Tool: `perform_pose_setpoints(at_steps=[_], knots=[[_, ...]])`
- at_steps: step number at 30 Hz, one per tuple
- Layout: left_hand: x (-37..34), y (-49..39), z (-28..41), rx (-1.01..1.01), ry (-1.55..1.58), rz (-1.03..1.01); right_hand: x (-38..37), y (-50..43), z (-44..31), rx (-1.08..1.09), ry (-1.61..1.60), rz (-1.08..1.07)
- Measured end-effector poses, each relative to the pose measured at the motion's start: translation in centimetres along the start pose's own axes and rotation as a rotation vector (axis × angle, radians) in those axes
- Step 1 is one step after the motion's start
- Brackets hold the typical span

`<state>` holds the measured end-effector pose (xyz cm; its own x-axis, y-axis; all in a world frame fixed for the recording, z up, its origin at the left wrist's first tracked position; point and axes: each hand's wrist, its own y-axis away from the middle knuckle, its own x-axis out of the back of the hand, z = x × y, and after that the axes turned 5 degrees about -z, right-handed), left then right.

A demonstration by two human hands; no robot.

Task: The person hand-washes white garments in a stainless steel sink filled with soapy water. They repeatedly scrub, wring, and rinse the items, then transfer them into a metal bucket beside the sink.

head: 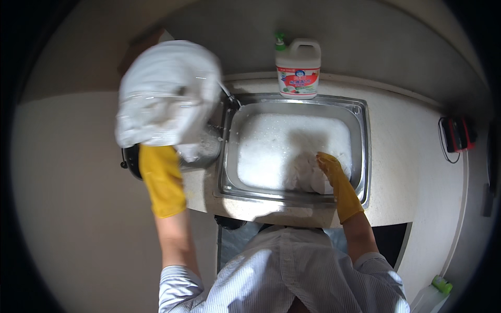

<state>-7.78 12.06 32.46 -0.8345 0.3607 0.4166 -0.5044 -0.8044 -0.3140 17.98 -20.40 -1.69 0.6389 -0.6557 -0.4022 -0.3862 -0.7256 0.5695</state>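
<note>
A bundled white cloth (168, 94), blurred by motion, is raised at the upper left, above the left edge of the sink. Below it my left hand (162, 178), in a yellow rubber glove, grips it; the cloth hides the fingers. My right hand (330, 164), gloved the same way, is over the right front part of the metal sink (366, 156). Its fingers touch a wet white cloth (309, 174) lying in white suds (266, 148); whether they grip it cannot be told.
A white pump bottle (298, 74) of detergent stands behind the sink. A dark round container (135, 160) is partly hidden under the raised cloth. Part of a faucet (231, 96) shows at the sink's left back corner. A red and black object (458, 134) is at the far right.
</note>
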Motion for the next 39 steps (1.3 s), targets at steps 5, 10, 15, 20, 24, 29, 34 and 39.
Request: perform_pose_setpoints(at_steps=[5, 10, 15, 20, 24, 29, 34, 39], knots=[[7.7, -1.0, 1.4, 0.030, -0.221, -0.012, 2.4, 1.8, 0.5, 0.264, 1.139, 0.287], [13.6, 4.2, 0.2, 0.294, -0.487, -0.179, -5.7, 4.9, -0.9, -0.256, 1.665, 0.117], [14.0, 4.7, -2.8, 0.392, -0.538, -0.223, -1.5, -0.3, 0.0, -0.048, 1.378, 0.137], [10.7, 3.3, -0.6, 0.218, -0.472, -0.064, -0.3, -1.6, -4.6, 0.212, 0.448, 0.143], [0.9, 6.1, 4.6, -0.036, -0.320, -0.127, -2.4, 1.5, -11.0, 0.183, 0.324, 0.078], [-14.8, 12.2, -1.7, -0.005, -0.252, -0.578, -11.1, 5.3, -17.0, 0.172, 0.145, -0.018], [-26.9, 16.2, -18.7, 0.679, -0.106, -0.471, -12.7, 4.4, -17.7, 0.012, 0.270, 0.023], [-20.7, 16.0, -25.8, 0.997, 0.413, -0.317, -5.5, -0.1, -12.7, 0.139, 0.097, 0.136]])
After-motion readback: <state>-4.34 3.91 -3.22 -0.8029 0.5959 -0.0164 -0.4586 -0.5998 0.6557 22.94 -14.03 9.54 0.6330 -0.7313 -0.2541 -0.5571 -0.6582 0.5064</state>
